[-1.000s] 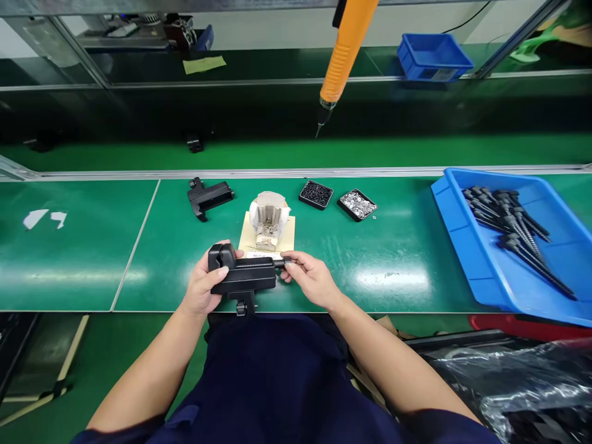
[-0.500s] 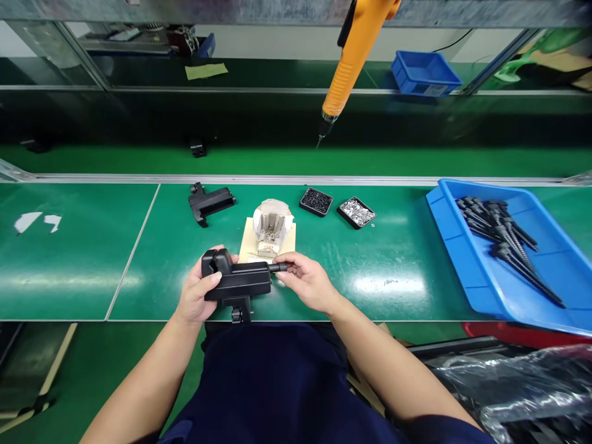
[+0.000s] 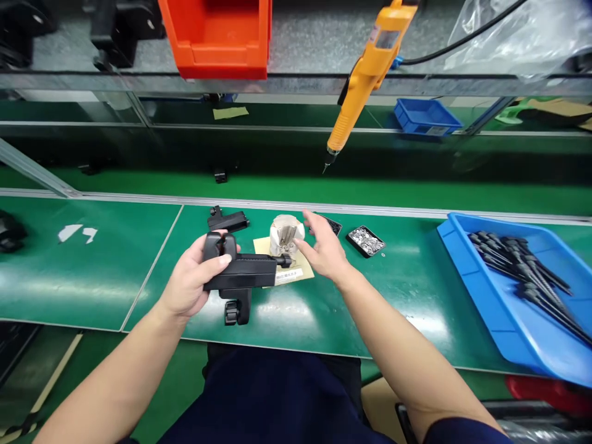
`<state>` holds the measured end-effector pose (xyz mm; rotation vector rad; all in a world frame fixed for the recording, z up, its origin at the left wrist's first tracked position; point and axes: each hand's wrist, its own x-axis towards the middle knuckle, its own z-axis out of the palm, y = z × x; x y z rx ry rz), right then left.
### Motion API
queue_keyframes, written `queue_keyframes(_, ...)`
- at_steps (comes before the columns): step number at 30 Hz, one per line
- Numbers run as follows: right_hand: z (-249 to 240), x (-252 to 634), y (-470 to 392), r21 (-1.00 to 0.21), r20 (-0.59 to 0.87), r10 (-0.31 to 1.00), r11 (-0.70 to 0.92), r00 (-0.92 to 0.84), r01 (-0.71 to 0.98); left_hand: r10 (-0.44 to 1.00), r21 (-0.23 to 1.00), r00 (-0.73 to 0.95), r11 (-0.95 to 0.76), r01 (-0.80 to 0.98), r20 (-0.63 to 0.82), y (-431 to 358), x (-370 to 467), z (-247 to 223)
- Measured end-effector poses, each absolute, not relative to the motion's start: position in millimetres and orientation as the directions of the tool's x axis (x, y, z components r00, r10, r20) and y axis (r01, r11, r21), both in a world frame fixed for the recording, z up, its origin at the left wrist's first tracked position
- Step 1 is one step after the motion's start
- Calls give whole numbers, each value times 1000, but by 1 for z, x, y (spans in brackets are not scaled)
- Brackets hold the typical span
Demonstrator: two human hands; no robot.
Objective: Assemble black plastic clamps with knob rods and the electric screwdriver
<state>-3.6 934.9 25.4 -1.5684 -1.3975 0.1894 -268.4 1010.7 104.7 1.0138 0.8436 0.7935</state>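
My left hand [image 3: 187,280] is closed around the left end of a black plastic clamp bracket [image 3: 247,272], thumb across its jaw. At the bracket's right end a short shaft with a dark knob [image 3: 285,261] sticks out, and a smaller jaw with a ribbed knob hangs below. My right hand [image 3: 326,251] is off the bracket, fingers spread and empty, just right of a whitish wrapped metal fixture [image 3: 287,234]. Its fingers partly hide a small tray of black screws [image 3: 333,226]. Nearby is a small tray of silvery parts [image 3: 365,240].
A second black bracket [image 3: 227,219] lies behind my left hand. An orange electric screwdriver [image 3: 356,92] hangs tip down over the bench. On the right, a blue bin [image 3: 485,302] holds several black threaded rods [image 3: 527,265]. An orange-red bin [image 3: 222,52] sits on the shelf above.
My right hand has let go of the shaft end and moved up and right with fingers spread. The left hand still holds the bracket. The view has tilted upward, showing more shelf.
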Motion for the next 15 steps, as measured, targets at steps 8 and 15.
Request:
queue_keyframes(8, 13, -66, 868, -860, 391, 829, 173, 400, 480, 737, 832, 572, 531, -162, -360, 1004, -256, 84)
queue_keyframes(15, -1, -70, 842, -994, -111, 909, -91, 402, -67, 635, 845, 694, 530, -72, -339, 985, -250, 66)
